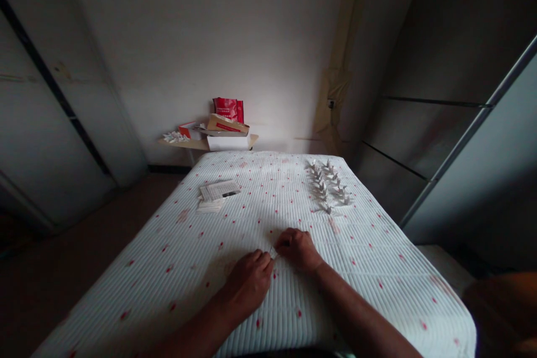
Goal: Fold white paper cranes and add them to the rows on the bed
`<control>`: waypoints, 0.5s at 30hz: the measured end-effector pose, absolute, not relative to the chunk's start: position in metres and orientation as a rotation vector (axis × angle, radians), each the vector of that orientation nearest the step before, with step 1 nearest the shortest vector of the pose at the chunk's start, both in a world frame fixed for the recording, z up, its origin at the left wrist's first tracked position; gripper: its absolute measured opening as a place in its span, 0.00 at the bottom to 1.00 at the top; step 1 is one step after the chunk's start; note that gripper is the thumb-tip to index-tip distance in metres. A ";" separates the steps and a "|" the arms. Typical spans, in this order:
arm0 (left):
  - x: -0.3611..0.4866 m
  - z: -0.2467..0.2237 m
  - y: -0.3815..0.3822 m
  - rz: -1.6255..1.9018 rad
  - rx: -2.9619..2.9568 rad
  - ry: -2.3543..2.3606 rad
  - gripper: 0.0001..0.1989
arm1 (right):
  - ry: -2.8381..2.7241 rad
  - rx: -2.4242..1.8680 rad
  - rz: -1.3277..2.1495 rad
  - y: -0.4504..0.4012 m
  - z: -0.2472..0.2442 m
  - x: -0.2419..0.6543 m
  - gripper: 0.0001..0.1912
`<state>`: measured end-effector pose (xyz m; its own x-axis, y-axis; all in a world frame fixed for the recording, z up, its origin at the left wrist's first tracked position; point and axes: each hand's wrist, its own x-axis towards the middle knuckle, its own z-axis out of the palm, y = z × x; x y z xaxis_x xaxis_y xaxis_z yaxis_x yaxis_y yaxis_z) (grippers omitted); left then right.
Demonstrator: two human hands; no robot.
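My left hand (253, 277) and my right hand (297, 247) meet low over the middle of the bed. Both are closed, fingers pinching a small piece of folded paper (273, 253) between them. Most of that paper is hidden by the fingers, so its full shape cannot be made out. Beyond my right hand, several folded paper cranes (322, 189) stand in two rough rows on the cover. Off to the left lies a small stack of printed paper sheets (218, 190), the top one turned askew.
The bed (168, 296) has a ribbed white cover with red spots. Behind its far edge, a shelf (191, 144) holds a white box (229, 142), a red packet (227, 109) and a pile of small white pieces (175, 137). Cabinets (423, 140) stand on the right.
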<state>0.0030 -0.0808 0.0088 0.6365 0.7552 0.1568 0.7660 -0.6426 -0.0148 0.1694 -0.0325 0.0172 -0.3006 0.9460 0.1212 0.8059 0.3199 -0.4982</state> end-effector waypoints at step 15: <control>-0.018 0.016 -0.088 -0.743 -2.846 -1.212 0.12 | -2.205 -1.594 0.531 -0.036 0.027 0.167 0.10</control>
<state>-0.0178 -0.0881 0.0159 0.6007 0.6907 0.4026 0.6723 -0.7090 0.2131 0.1672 -0.0361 0.0269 -0.2935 0.9531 0.0743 0.8149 0.2901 -0.5018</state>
